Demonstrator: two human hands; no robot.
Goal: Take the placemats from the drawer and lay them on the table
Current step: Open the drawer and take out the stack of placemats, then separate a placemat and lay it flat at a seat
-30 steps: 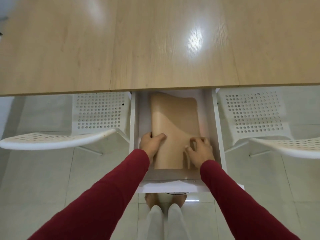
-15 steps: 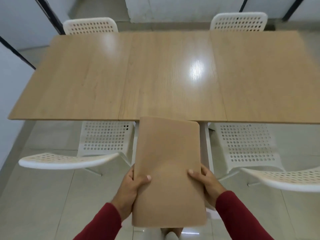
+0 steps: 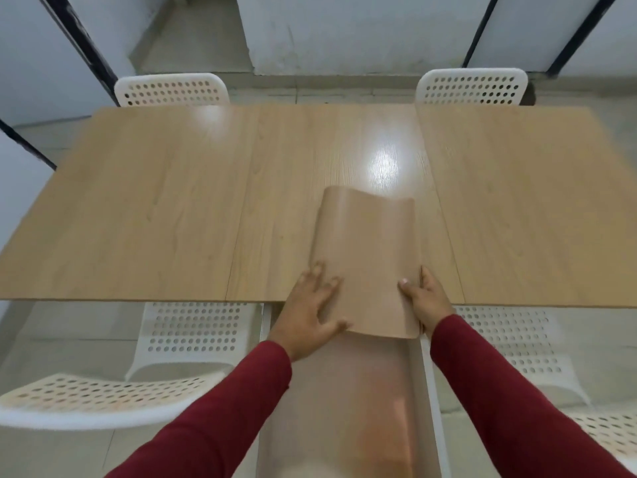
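The stack of placemats (image 3: 367, 260) is out of the drawer (image 3: 425, 391) and is being set down on the tabletop (image 3: 172, 208), so this looks like the hand-over from fetching to laying. Its far part lies over the wood near the middle seam; its near end hangs past the table edge above the open drawer, where a tan surface shows, maybe more mats, though I can't be sure.

The left hand (image 3: 312, 310) has its fingers spread flat on the near left corner, thumb hooked under the edge, so it presses more than it clutches. The right hand (image 3: 425, 298) pinches the right edge, thumb on top and fingers out of sight below.

The stack's long axis runs away from the person, straight across the tabletop's depth. The far end curls up in a hump rather than lying flat.

Next, I'd guess the stack needs pushing fully onto the wood, then one mat peeled off and carried to a seat. They look floppy, so sheets may slide apart.
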